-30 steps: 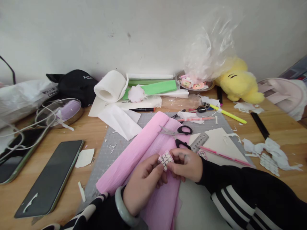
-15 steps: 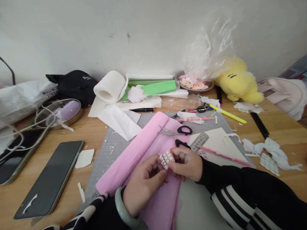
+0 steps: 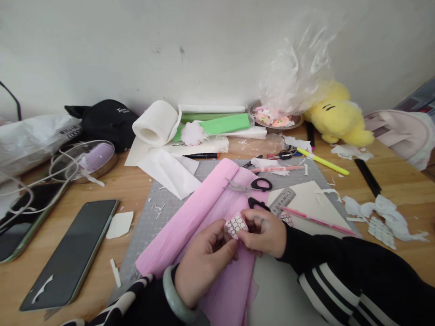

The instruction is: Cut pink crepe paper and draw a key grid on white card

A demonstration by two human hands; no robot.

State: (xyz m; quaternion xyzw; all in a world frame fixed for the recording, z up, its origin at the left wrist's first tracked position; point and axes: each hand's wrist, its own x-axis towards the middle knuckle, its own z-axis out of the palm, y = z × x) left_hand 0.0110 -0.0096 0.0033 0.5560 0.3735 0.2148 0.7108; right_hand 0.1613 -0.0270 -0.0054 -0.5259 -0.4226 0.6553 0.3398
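Note:
Between my two hands is a small pink-edged paper piece (image 3: 236, 225) with a white, black-outlined scale-like pattern. My right hand (image 3: 267, 232) pinches its right side between thumb and fingers. At its left edge my left hand (image 3: 207, 258) has its fingers curled and closed on it; some fingertips are hidden behind. Below the hands lies a roll of pink crepe paper (image 3: 190, 217), partly unrolled. Scissors (image 3: 248, 188) with black handles rest on the crepe paper, blades apart. A similar patterned piece (image 3: 286, 219) lies beside my right wrist, next to the steel ruler (image 3: 283, 199).
A pink pencil-like stick (image 3: 319, 222) lies across white card (image 3: 307, 192) on the grey cutting mat (image 3: 152, 203). A dark phone (image 3: 73, 253) is at left. Behind are a toilet paper roll (image 3: 156, 122), green crepe paper (image 3: 224, 123) and a yellow plush toy (image 3: 340, 115).
The patterned piece has turned and tilted slightly between my fingers. Both hands stay almost in the same place, and the things on the table have not moved.

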